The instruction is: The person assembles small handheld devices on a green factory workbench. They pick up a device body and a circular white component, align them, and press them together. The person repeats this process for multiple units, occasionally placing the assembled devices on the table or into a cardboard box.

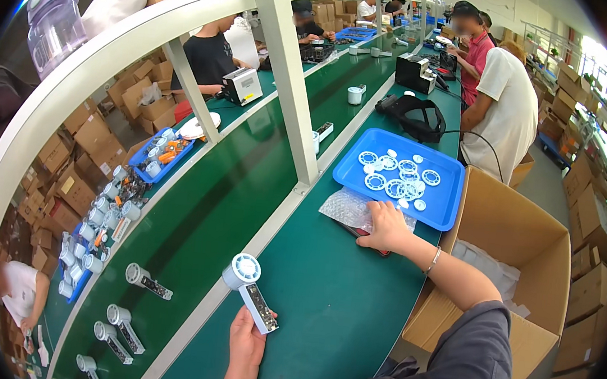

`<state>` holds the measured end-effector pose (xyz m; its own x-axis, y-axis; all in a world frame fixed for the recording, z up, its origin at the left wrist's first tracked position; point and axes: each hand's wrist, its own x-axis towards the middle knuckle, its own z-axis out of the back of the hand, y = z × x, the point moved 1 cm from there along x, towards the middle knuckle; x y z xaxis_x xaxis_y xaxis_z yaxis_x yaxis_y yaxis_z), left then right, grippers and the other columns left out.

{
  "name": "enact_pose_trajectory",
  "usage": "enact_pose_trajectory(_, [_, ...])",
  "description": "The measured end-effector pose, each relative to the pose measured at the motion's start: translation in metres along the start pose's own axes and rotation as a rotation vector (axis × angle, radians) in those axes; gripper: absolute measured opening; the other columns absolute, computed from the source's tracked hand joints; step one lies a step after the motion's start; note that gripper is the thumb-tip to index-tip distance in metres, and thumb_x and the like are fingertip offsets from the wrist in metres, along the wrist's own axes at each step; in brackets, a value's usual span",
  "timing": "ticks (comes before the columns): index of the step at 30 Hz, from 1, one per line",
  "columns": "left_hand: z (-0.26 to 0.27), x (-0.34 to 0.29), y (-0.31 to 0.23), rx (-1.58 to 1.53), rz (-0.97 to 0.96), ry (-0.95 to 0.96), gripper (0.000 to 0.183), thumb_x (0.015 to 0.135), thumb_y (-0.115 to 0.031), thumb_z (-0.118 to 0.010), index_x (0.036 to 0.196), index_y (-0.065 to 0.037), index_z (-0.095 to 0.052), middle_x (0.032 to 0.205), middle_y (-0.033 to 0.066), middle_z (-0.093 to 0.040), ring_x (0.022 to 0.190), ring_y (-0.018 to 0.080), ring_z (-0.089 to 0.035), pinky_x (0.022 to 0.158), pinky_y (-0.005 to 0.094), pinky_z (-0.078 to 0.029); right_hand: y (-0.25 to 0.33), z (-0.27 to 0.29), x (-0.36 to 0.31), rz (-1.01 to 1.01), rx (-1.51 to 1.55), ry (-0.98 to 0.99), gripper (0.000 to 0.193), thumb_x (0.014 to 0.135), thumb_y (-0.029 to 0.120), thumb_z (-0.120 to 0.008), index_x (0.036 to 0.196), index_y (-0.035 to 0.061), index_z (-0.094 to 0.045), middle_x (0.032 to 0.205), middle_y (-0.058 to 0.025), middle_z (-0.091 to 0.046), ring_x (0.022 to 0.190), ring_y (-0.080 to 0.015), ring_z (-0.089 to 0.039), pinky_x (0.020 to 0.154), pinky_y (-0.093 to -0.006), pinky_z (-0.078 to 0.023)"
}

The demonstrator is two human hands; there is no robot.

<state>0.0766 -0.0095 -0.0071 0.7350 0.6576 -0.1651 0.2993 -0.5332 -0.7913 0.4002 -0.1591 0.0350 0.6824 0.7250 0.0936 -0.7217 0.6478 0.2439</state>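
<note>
My left hand point(247, 340) is closed around the lower end of a light-blue handheld fan point(250, 289). The fan's round head points away from me, and its handle is uncovered, with a dark circuit board showing. My right hand point(389, 229) lies on a bubble-wrap sheet point(341, 209), with thumb and fingers apart. Under the sheet and the hand is a flat dark thing with a red edge, mostly hidden. Just beyond it stands a blue tray point(349, 166) with several white ring-shaped covers point(376, 182) and small white discs point(417, 158).
A large open cardboard box point(506, 344) stands to my right. On the green conveyor point(204, 253) to my left lie several handheld fans point(125, 329). A white metal post point(281, 72) rises beyond the bench edge. Black straps point(421, 120) lie behind the tray. Co-workers point(501, 113) are along the line.
</note>
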Motion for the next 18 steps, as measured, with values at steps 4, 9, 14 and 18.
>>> enact_pose_trajectory(4, [-0.001,0.0,-0.001,0.0,-0.001,-0.009,0.024,0.095,-0.021,-0.044,0.104,0.0,-0.051,0.088,0.0139,-0.06,0.082,0.0232,-0.062,0.071,0.0326,-0.053,0.0,0.002,-0.001,-0.009,0.009,0.008,0.082,0.057,0.042,-0.075,0.118,-0.0013,-0.042,0.11,-0.0168,-0.05,0.108,-0.0317,-0.047,0.087,-0.0432,-0.041])
enact_pose_trajectory(9, [0.001,0.001,-0.002,-0.003,0.022,0.025,0.026,0.096,-0.022,-0.042,0.107,0.001,-0.049,0.091,0.0151,-0.06,0.083,0.0234,-0.062,0.072,0.0327,-0.051,-0.007,0.004,0.003,-0.02,0.115,-0.013,0.078,0.065,0.047,-0.071,0.118,-0.0042,-0.043,0.106,-0.0214,-0.056,0.102,-0.0351,-0.054,0.083,-0.0453,-0.045])
enact_pose_trajectory(14, [0.004,0.002,0.0,-0.013,0.042,0.037,0.026,0.096,-0.021,-0.042,0.107,0.001,-0.049,0.091,0.0153,-0.06,0.083,0.0235,-0.061,0.072,0.0329,-0.051,-0.018,0.012,0.017,-0.167,0.297,-0.072,0.057,0.083,0.042,-0.054,0.116,-0.0047,-0.049,0.093,-0.0271,-0.062,0.089,-0.0393,-0.061,0.08,-0.044,-0.048])
enact_pose_trajectory(18, [0.0,0.001,-0.003,-0.01,0.05,0.024,0.025,0.095,-0.021,-0.044,0.108,0.0,-0.05,0.089,0.0144,-0.059,0.082,0.0238,-0.061,0.071,0.0331,-0.052,-0.02,0.012,0.015,-0.19,0.283,-0.111,0.047,0.087,0.037,-0.049,0.111,-0.0038,-0.053,0.091,-0.027,-0.062,0.087,-0.0407,-0.061,0.078,-0.045,-0.047])
